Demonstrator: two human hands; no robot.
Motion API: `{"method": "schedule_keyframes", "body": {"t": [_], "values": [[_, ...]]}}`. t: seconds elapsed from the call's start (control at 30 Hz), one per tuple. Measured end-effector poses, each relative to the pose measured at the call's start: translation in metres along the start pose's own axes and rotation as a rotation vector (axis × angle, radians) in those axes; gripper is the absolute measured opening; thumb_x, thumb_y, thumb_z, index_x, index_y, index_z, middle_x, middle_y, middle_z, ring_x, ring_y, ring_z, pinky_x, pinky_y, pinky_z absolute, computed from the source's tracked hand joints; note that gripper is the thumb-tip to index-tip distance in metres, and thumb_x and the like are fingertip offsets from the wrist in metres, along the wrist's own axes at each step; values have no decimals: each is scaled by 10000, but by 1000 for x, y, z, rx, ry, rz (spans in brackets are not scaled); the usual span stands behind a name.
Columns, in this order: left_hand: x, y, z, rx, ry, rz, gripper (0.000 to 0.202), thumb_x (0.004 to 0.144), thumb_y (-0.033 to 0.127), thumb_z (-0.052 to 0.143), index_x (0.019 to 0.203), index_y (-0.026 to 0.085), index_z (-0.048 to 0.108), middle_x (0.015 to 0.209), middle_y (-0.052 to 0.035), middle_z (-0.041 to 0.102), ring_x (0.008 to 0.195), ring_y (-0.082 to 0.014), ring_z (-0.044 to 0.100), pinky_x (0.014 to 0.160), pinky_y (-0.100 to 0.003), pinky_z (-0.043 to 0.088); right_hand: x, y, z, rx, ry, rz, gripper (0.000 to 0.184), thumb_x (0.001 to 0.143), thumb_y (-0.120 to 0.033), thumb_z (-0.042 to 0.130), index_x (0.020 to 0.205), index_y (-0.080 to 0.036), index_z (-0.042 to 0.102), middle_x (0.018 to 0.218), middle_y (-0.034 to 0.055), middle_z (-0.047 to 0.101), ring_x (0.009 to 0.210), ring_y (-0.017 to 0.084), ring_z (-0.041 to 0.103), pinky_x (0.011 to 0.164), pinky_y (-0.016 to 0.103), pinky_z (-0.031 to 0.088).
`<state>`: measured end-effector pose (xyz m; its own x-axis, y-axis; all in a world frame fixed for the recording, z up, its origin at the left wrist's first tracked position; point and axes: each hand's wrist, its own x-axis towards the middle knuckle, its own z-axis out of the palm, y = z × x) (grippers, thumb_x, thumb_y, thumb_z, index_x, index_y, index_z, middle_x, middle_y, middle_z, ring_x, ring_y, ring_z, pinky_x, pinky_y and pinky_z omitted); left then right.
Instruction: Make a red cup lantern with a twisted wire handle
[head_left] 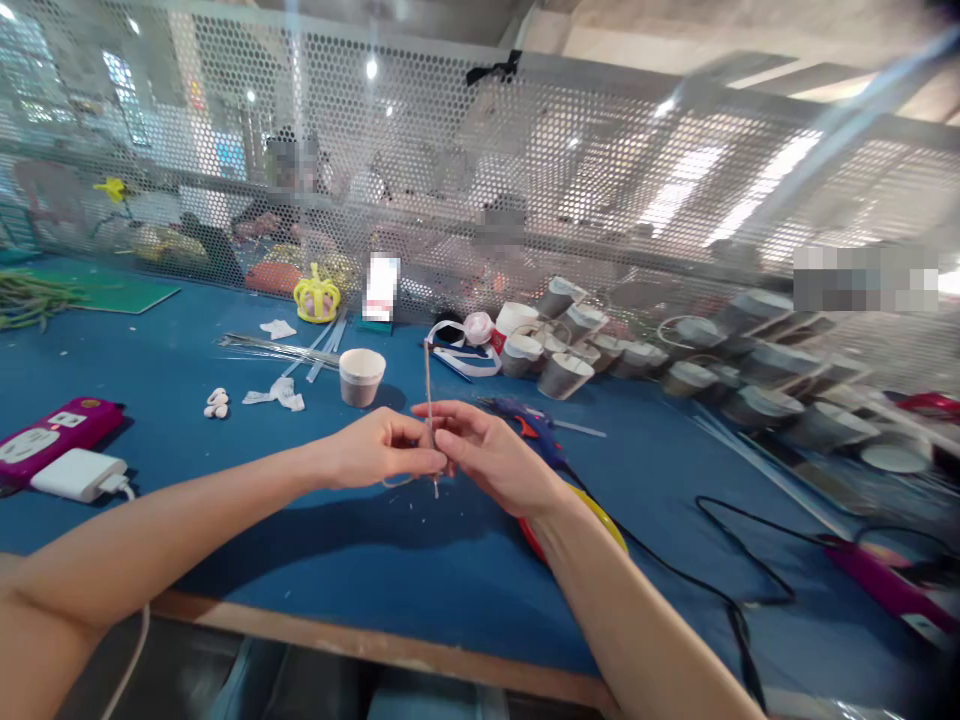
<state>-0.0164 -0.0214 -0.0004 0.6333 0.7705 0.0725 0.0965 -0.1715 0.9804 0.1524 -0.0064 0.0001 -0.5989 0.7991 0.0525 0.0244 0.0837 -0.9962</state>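
Observation:
Both my hands meet over the middle of the blue table (pixel 300 560). My left hand (pixel 379 447) pinches a thin grey stick (pixel 428 385) that stands nearly upright between my fingers. My right hand (pixel 495 455) pinches the same stick from the other side, fingers closed round its lower part. A thin loop of wire or thread hangs just under my left fingers. A blue glue gun (pixel 534 425) lies on the table right behind my right hand.
A paper cup (pixel 361 376) stands beyond my hands. Several grey cups (pixel 570 345) lie in a row at the back right. A pink power strip (pixel 56 430) with a white charger (pixel 79 474) sits at the left. A black cable (pixel 720 590) runs right. A perforated metal screen (pixel 525 170) closes the back.

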Motion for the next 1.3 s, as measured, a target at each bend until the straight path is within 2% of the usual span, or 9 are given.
{"method": "schedule_keyframes", "body": {"t": [0.1, 0.2, 0.37, 0.53, 0.67, 0.77, 0.93, 1.17, 1.3], "values": [[0, -2, -1, -25, -13, -25, 232, 735, 290, 532, 575, 123, 510, 555, 30, 476, 483, -49, 361, 467, -195, 274, -3, 9, 2, 208, 9, 13, 220, 695, -336, 650, 813, -185, 543, 668, -36, 521, 524, 55, 458, 479, 184, 344], [-1, -3, -1, -13, -83, -42, 226, 732, 297, 544, 587, 124, 533, 547, 34, 479, 469, -46, 353, 465, -198, 272, -6, 10, 0, 274, -40, 48, 238, 679, -317, 672, 816, -188, 526, 650, -43, 519, 509, 50, 449, 462, 174, 334], [-2, 0, 1, 70, -148, -27, 202, 729, 265, 552, 594, 117, 582, 558, 21, 509, 515, -62, 406, 495, -203, 300, -6, 9, -1, 277, -88, 54, 254, 633, -305, 710, 768, -159, 552, 583, -49, 514, 473, 41, 420, 433, 167, 310], [-3, 0, 3, 68, -217, -70, 164, 710, 243, 574, 612, 115, 608, 537, 29, 502, 508, -62, 404, 502, -203, 315, -10, 9, -6, 249, -223, 116, 227, 656, -304, 690, 753, -154, 549, 543, -53, 521, 381, 24, 383, 337, 144, 251], [-4, -2, 3, 22, -272, -100, 169, 704, 262, 587, 625, 118, 628, 562, 10, 548, 527, -73, 440, 520, -206, 344, -13, 6, -8, 132, -270, 171, 184, 669, -254, 678, 772, -149, 567, 594, -42, 552, 386, 31, 439, 322, 145, 324], [-4, -4, 2, 39, -260, -94, 192, 712, 283, 584, 629, 117, 633, 537, 13, 527, 498, -64, 406, 468, -195, 306, -12, 6, -7, 126, -245, 143, 195, 660, -261, 685, 753, -149, 556, 612, -41, 560, 399, 32, 453, 337, 149, 353], [-3, -5, 1, 41, -217, -98, 223, 723, 319, 568, 634, 118, 608, 539, 28, 490, 466, -51, 353, 439, -199, 260, -13, 5, -6, 81, -204, 122, 222, 690, -328, 655, 730, -154, 523, 564, -52, 526, 436, 38, 459, 366, 141, 331], [-2, -4, 3, 51, -186, -110, 233, 718, 323, 572, 601, 122, 561, 489, 55, 402, 454, -55, 333, 436, -209, 236, -16, 2, -7, 15, -242, 84, 201, 692, -306, 654, 764, -138, 571, 619, -22, 555, 488, 46, 450, 410, 162, 338], [-1, -6, -1, 16, -197, -151, 188, 713, 297, 580, 642, 122, 579, 549, 39, 470, 471, -53, 358, 448, -205, 260, -15, 1, -5, -27, -199, 87, 207, 709, -326, 632, 727, -143, 536, 608, -26, 539, 496, 54, 455, 408, 168, 339]]}}
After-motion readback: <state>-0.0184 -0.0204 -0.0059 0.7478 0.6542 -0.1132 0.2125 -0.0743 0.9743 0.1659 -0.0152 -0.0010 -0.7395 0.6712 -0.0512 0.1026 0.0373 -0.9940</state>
